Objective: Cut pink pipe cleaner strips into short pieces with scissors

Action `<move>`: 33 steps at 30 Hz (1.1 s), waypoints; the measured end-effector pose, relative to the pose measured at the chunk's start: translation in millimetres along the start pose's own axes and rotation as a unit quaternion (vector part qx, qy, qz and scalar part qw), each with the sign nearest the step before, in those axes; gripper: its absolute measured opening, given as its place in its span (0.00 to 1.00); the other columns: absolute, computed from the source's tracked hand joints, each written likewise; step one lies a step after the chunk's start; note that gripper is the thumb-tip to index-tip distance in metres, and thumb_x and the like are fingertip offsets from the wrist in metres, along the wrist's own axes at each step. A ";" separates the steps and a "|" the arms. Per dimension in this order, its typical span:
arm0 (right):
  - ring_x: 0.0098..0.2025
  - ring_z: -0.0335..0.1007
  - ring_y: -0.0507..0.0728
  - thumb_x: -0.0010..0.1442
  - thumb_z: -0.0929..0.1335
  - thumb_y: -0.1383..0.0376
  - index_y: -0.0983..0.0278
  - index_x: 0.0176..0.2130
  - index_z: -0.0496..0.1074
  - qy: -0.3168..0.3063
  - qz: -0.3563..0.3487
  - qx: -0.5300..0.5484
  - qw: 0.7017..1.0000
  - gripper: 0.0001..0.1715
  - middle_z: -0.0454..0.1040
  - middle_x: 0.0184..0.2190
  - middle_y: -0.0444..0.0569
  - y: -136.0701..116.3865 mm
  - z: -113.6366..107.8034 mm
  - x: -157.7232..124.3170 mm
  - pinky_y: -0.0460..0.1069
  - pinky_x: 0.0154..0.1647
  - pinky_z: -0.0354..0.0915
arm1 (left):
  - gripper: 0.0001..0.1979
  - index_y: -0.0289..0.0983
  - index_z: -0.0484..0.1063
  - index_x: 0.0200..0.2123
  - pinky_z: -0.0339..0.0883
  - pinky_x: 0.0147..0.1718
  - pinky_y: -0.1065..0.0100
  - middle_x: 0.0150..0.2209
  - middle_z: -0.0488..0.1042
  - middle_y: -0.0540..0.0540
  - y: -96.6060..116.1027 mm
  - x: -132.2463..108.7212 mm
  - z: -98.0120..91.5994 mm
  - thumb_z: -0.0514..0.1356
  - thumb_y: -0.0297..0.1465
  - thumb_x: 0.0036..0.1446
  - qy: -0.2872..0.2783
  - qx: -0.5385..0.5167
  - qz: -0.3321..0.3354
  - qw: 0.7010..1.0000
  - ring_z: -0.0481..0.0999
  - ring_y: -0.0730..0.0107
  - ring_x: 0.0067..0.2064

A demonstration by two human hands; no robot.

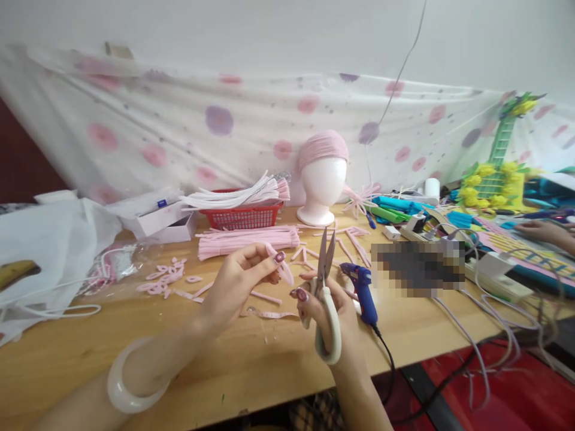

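My left hand (238, 278) pinches a small folded pink pipe-cleaner loop (284, 270) between thumb and fingers, just above the wooden table (112, 353). My right hand (330, 314) grips cream-handled scissors (327, 299), blades pointing up and slightly parted, close to the right of the loop. A white bangle (128, 383) sits on my left wrist. A blue glue gun (363, 290) lies right beside my right hand.
A bundle of pink pipe cleaners (249, 239), cut pink loops (164, 278), a red basket (242, 215) of white stems, a foam head with pink band (322, 176), a white box (159, 221), plastic bags at left. Another person's hand (545, 232) rests at far right among cables.
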State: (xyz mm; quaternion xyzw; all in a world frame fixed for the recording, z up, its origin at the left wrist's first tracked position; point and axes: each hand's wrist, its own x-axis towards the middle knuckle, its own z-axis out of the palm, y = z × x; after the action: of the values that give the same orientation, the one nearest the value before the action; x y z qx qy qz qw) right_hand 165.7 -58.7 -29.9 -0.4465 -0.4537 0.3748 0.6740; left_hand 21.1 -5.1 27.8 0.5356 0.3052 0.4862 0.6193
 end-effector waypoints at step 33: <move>0.17 0.61 0.48 0.55 0.71 0.68 0.65 0.41 0.76 0.016 -0.321 -0.356 0.878 0.11 0.72 0.19 0.41 19.3 -19.2 -9.9 0.43 0.20 0.59 | 0.10 0.35 0.74 0.31 0.72 0.47 0.64 0.34 0.81 0.45 -2.5 -5.0 -2.9 0.64 0.37 0.57 -0.001 -0.018 0.081 0.997 0.80 0.62 0.43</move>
State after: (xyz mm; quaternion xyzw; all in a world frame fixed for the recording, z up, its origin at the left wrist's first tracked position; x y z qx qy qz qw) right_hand 178.9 -66.6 -54.4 -0.4920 -0.6641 -0.0555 0.5602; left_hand 17.5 -8.6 24.0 0.5477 0.2513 0.5401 0.5875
